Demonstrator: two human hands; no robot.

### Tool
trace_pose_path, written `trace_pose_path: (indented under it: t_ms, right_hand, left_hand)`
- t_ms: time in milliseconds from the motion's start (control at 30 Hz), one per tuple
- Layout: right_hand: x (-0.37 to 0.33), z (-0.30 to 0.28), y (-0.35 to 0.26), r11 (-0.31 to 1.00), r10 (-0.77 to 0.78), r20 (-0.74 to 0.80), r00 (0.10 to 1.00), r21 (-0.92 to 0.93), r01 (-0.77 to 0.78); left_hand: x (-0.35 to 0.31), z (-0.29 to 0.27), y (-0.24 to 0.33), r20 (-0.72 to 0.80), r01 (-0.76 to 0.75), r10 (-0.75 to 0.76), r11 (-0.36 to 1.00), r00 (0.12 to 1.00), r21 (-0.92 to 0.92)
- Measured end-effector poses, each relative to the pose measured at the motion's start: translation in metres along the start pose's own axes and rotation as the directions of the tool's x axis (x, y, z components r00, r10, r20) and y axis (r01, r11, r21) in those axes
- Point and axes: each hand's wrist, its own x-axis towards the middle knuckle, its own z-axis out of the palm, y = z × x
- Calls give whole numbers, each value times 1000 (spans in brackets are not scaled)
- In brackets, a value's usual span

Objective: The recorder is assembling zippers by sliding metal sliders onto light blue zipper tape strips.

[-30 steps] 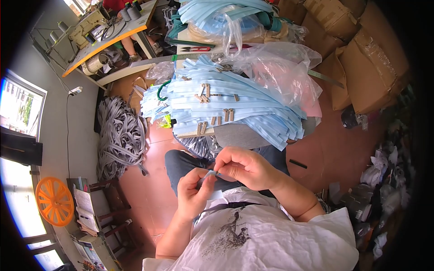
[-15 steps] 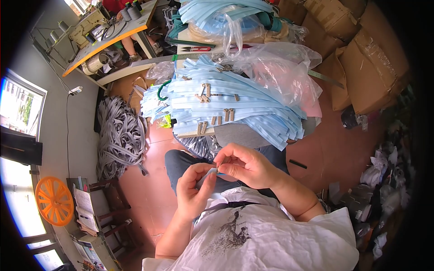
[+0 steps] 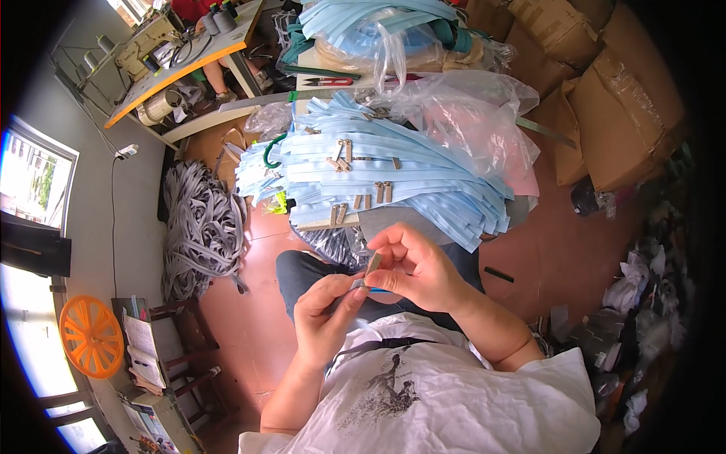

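Left hand and right hand meet at a pale strip

At upper left, a co-worker is cut off by the top edge. The left hand is nearly closed, pinching the strip, and its fingers cover most of it. Near the strip's end, a small flat piece stands tilted. The right hand is half open around this piece; I cannot tell if it grips. Far right, cardboard boxes fade into darkness.

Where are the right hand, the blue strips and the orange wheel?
Right hand (image 3: 422, 276): head view, middle of the hand.
Blue strips (image 3: 423, 175): head view, middle of the pile.
Orange wheel (image 3: 91, 337): head view, its hub.
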Motion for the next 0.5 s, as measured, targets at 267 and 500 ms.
trace_pose_path:
  t_ms: [267,500]
  right_hand:
    - [0,-1,-3,991,-39,0,999,-131,39]
    - [2,1,3,989,-78,15,997,-126,79]
  left_hand:
    - [-2,5,6,-67,160,-179,961,982,-225]
    - [-2,6,2,-70,125,-149,956,986,-266]
